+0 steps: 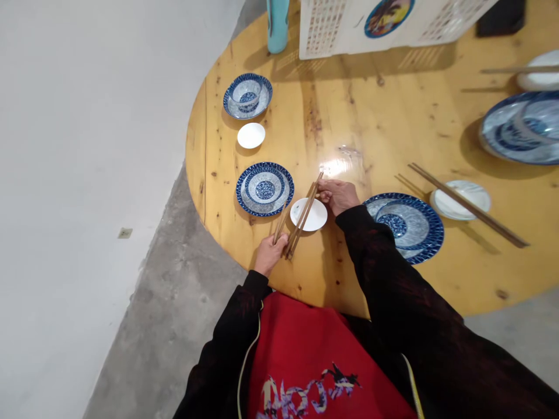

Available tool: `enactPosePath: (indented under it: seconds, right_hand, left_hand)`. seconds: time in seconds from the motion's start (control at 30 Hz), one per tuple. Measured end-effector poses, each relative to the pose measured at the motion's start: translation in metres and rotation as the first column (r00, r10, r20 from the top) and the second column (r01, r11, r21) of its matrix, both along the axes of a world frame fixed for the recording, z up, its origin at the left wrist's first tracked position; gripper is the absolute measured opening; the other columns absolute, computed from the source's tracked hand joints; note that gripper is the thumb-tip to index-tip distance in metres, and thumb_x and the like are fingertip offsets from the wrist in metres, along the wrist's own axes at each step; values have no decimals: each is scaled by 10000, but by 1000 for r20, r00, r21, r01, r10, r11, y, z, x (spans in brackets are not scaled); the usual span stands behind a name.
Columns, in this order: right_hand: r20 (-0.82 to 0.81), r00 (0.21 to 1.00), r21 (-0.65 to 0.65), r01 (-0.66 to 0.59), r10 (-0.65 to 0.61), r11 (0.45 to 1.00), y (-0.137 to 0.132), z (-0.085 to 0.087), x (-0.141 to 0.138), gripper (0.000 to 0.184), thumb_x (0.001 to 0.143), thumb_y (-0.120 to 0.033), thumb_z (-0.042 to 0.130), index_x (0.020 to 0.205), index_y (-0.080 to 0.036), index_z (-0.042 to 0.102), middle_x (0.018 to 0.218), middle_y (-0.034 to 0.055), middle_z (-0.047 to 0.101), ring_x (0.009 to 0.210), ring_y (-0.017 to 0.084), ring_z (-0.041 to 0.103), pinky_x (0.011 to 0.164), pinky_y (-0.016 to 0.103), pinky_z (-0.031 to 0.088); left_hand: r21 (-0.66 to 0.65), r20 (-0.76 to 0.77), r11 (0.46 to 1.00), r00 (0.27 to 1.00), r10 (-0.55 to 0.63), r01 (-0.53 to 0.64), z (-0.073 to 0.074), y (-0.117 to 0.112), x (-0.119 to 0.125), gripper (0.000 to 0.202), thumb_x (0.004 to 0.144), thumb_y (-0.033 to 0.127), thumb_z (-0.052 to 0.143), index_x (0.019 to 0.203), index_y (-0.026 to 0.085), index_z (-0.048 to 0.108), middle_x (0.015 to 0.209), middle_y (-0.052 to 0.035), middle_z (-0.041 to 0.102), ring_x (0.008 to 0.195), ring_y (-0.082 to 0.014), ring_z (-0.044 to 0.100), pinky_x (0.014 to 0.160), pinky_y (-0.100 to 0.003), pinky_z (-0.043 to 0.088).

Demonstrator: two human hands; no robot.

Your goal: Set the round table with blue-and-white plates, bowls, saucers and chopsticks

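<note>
My left hand (pixel 269 255) is closed around a pair of wooden chopsticks (pixel 280 223) that point up and away from me. A second pair of chopsticks (pixel 306 210) lies slantwise across a small white dish (pixel 318 219). At the far end of that pair, the fingers of my right hand (pixel 339 196) are pinched on the sticks. The thumb side of my left hand is close to the near end of the same pair. Left of the dish is a blue-and-white plate (pixel 288 192) with a patterned bowl (pixel 265 190) on it.
Under my right sleeve, another blue-and-white plate (pixel 432 244) is partly hidden. Chopsticks (pixel 469 205) rest across a white dish (pixel 480 195) beside it. More plates (pixel 228 105) and dishes line the round wooden table (pixel 314 116). A white basket (pixel 323 35) and a turquoise object (pixel 278 29) stand behind.
</note>
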State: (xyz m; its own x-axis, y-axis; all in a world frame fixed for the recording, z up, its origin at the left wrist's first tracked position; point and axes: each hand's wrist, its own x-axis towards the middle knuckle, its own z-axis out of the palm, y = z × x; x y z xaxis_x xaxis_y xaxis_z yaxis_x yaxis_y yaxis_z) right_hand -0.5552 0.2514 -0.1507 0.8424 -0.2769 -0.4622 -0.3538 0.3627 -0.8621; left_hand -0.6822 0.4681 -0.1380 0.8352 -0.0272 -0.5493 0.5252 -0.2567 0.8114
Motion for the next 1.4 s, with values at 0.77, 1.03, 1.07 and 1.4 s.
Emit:
enactPosePath:
  seconds: [0.77,1.03,1.07,1.4]
  right_hand:
    - [264,734,-125,-618,626,777,127,108,-134,306,800,-506,750,825,-202,769,605,-4,589,526,114,519,494,245,427]
    - [311,770,-274,-488,557,828,234,119,-134,312,829,-483,747,695,-202,727,572,19,597,510,120,515,489,262,422]
    - [336,793,-331,-405,508,852,242,127,-130,298,835,-457,750,678,-207,712,576,20,597,512,124,518,497,269,429]
    - [581,784,-728,380,219,571,271,181,-76,300,972,-367,594,700,-258,658,683,45,614,653,205,635,741,401,516]
  left_hand:
    - [-498,-64,853,974,-217,157,81,70,-72,737,862,763,497,976,80,749,695,-83,660,428,-31,270,463,-242,160]
    - [-490,93,861,990,-107,139,75,180,-73,703,886,724,528,1156,104,719,949,-133,729,671,-120,600,624,-242,441]
    - [-422,143,902,989,-34,92,74,195,-73,671,895,704,534,1181,124,711,1059,-145,729,852,-168,658,759,-272,493]
    - [-209,211,910,892,400,-358,49,324,-80,491,980,543,473,1238,165,653,1374,-155,630,1254,-249,607,1071,-386,437]
